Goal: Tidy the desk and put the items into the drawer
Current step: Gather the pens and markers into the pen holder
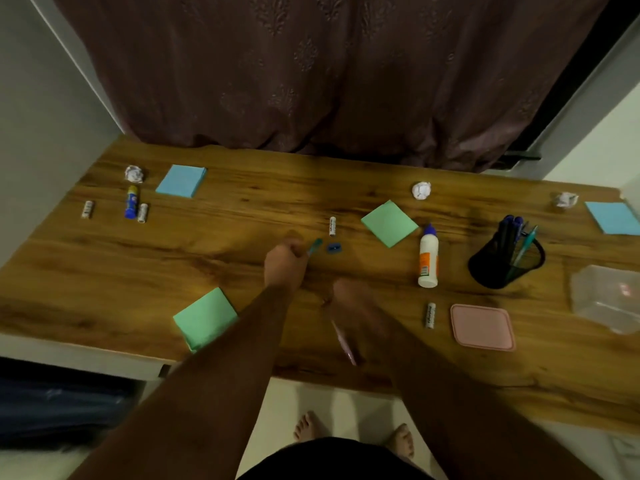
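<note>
My left hand (284, 263) grips a teal pen (315, 246) over the middle of the wooden desk (214, 247). My right hand (353, 306) is blurred near the front edge and holds a pink pen (343, 342). A blue sharpener (334, 248) lies just right of the teal pen. Around them lie two green sticky pads (389, 223) (205, 317), two blue pads (181, 180) (613, 218), a white glue bottle (428, 258), a blue glue stick (132, 201) and several small white tubes (332, 226). No drawer is in view.
A black mesh pen cup (505, 263) with pens stands at the right. A pink lid (482, 327) and a clear plastic box (609, 299) lie at the right front. Three crumpled paper balls (421, 190) sit along the back. A dark curtain (329, 74) hangs behind the desk.
</note>
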